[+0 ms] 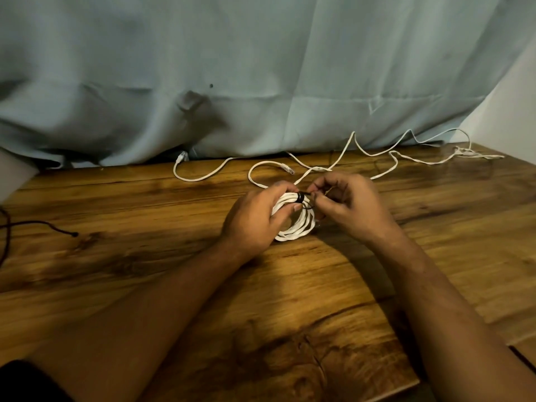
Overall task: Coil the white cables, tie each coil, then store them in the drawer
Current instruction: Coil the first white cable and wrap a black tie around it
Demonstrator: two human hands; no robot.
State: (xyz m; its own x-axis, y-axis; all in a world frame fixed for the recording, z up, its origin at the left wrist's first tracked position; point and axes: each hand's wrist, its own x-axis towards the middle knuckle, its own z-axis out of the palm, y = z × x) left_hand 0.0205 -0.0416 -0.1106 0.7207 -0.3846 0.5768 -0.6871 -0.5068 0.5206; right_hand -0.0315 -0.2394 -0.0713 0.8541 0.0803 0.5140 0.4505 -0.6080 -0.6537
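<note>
1. At the far left edge of the frame a dark cord [37, 224] lies on the wooden tabletop [145, 256], well apart from the work. It seems to be no part of the task.
2. Left of centre, toward the top, a plug end [182, 156] of the loose white cable [203, 177] lies at the hem of the grey-blue curtain [261, 68].
3. At the centre of the frame the left hand [255, 219] grips the white coil [298, 227], fingers curled over its top and thumb pressed against its inner side. Whether the coil's lower edge touches the tabletop I cannot tell.
4. A black tie [300, 196] is wrapped round the top of the coil, between the two hands.
5. Just right of centre the right hand [348, 204] has its fingers curled, the fingertips pinching the tie's free end.
6. From behind the hands to the upper right of the frame, more white cable [420, 159] straggles uncoiled. Whether it is one cable or several is not clear.
7. Progress, as I judge it:
   - One cable is coiled and its tie is being fastened.
   - The rest is yet to be coiled and tied.
   - Nothing is stored, and no drawer is in view.
8. No brand, label or writing can be read.
</note>
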